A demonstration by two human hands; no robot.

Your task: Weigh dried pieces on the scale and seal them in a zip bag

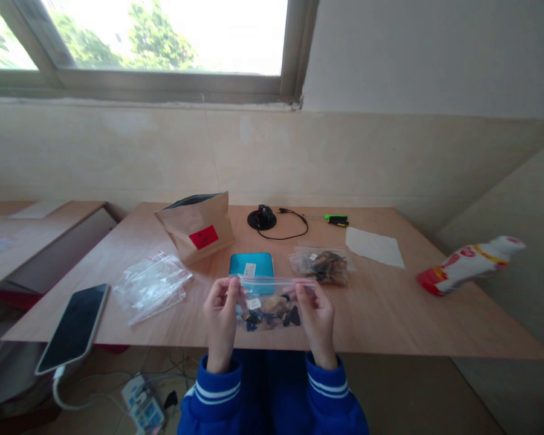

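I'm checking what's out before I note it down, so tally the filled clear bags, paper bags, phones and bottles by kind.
Filled clear bags: 2
Paper bag: 1
Phone: 1
Bottle: 1
Total: 5

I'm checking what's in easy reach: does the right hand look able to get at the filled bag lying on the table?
Probably yes: the filled bag lies just beyond the right hand with nothing standing between, though its grip on the held bag would have to loosen.
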